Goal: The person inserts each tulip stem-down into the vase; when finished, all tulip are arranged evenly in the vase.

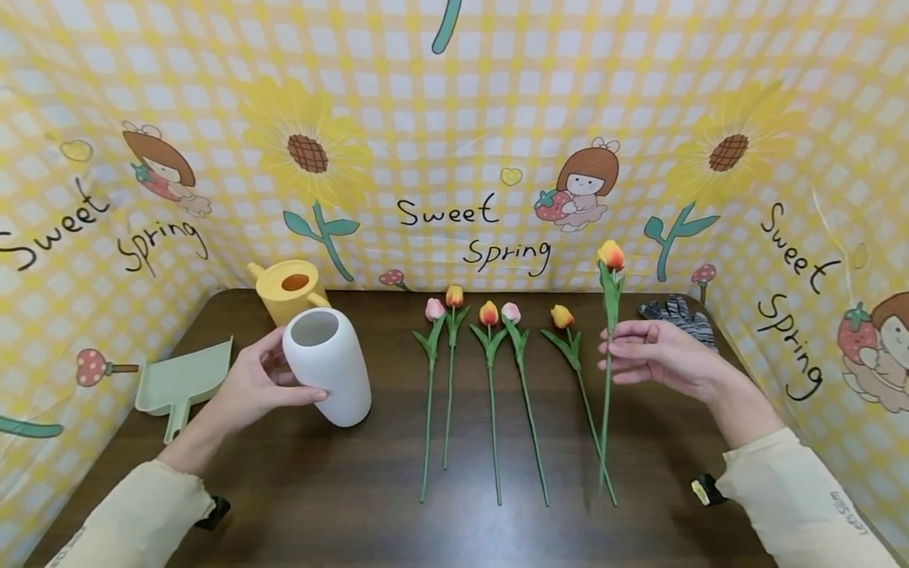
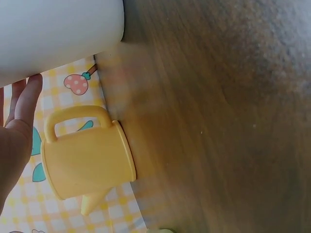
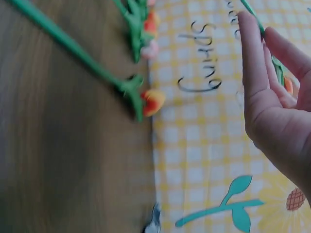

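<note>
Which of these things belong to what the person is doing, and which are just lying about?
Likely part of the job:
- white vase, held in the left hand
- one tulip, held in the right hand
- five more tulips, laid out on the table

Apparently just lying about:
- yellow watering can
- green dustpan
- grey glove

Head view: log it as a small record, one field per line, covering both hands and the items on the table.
left hand: grips a tall rounded white vase, mouth up
right hand: pinches the green stem of a red-and-yellow tulip, bloom up
lying in a row: five green-stemmed tulips, two pink, three yellow to orange
beyond vase: round yellow watering can
far left: flat pale green dustpan
behind right hand: grey-and-black knitted glove, partly hidden
surface: dark brown wood-look table
</note>
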### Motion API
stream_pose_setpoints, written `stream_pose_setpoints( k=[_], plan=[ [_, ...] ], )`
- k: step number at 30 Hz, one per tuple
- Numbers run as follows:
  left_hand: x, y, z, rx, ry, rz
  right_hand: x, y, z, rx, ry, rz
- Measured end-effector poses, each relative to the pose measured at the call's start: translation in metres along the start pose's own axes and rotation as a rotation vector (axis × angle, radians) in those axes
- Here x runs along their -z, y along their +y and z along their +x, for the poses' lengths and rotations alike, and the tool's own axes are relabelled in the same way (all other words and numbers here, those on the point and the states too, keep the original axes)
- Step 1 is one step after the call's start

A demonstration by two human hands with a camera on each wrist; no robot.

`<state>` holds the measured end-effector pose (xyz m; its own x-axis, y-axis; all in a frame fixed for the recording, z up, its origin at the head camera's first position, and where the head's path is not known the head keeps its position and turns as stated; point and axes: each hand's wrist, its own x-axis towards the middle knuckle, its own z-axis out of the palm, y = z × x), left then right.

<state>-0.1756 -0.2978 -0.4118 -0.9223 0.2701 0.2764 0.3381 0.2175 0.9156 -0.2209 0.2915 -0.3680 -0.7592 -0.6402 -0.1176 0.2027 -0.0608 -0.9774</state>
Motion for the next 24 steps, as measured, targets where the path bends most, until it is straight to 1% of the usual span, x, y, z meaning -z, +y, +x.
stream_pose_setpoints(
  k=[7,9,12,15,18,20,24],
  plan=[
    [0.0,0.002,-0.002,0.009,-0.002,-0.008,-0.027,-0.009,0.019,0.136,0.108,0.078],
    [0.0,0.002,-0.002,0.018,-0.008,-0.012,-0.036,-0.011,0.023,0.176,0.123,0.101],
    [0.0,0.003,0.003,0.02,-0.017,-0.023,-0.048,-0.016,0.027,0.242,0.14,0.13],
    [0.002,0.004,0.006,0.015,-0.017,-0.023,-0.061,-0.02,0.033,0.311,0.153,0.144],
    [0.003,0.005,0.007,0.009,-0.017,-0.015,-0.074,-0.025,0.04,0.387,0.163,0.166],
    [0.003,0.004,0.006,0.008,-0.02,-0.019,-0.083,-0.029,0.043,0.456,0.161,0.192],
    [0.001,0.001,0.003,0.01,-0.035,-0.033,-0.102,-0.039,0.046,0.677,0.105,0.286]
  ],
)
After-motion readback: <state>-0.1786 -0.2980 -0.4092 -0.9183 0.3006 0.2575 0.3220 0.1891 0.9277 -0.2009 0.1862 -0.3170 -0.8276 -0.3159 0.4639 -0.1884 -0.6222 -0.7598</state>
